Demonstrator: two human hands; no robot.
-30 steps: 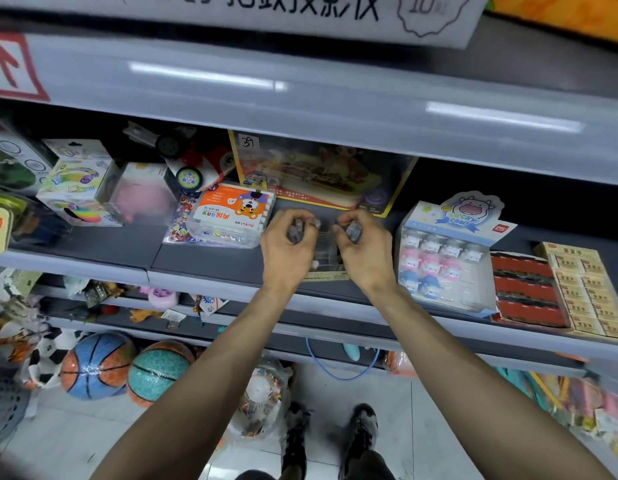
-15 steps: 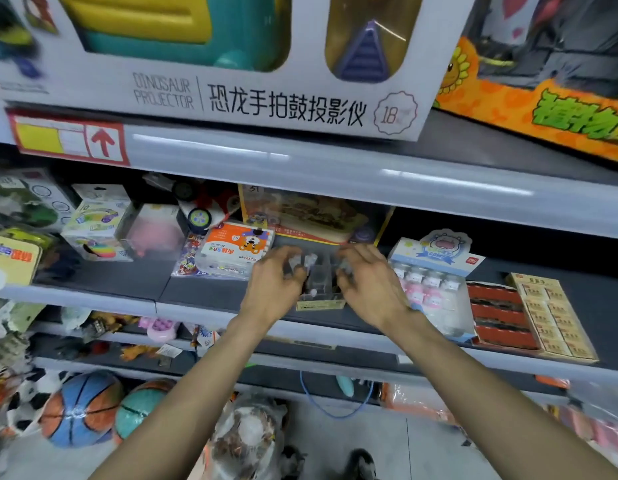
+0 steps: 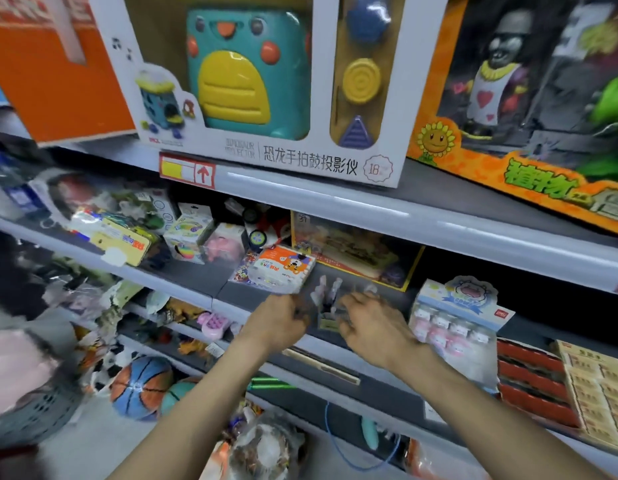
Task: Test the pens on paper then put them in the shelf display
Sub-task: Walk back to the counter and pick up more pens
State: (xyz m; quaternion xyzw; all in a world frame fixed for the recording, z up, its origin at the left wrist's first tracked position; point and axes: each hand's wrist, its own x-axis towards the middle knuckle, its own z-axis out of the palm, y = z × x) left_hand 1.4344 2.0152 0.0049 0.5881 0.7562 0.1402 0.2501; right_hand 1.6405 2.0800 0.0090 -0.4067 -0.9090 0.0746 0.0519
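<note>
Pens [image 3: 326,295] stand between left hand [image 3: 277,322] and right hand [image 3: 371,323].

Left hand [image 3: 276,323] and right hand [image 3: 372,323] extended, fingers curled.

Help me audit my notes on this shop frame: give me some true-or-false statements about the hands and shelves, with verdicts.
1. Both the left hand and the right hand are at the clear pen holder on the middle shelf. True.
2. The pen holder stands right of the pastel bottle display. False: it stands left of it.
3. The dinosaur projector box sits on the shelf above the hands. True.
4. The basketball lies on the top shelf. False: it lies low at the left, near the floor.
</note>
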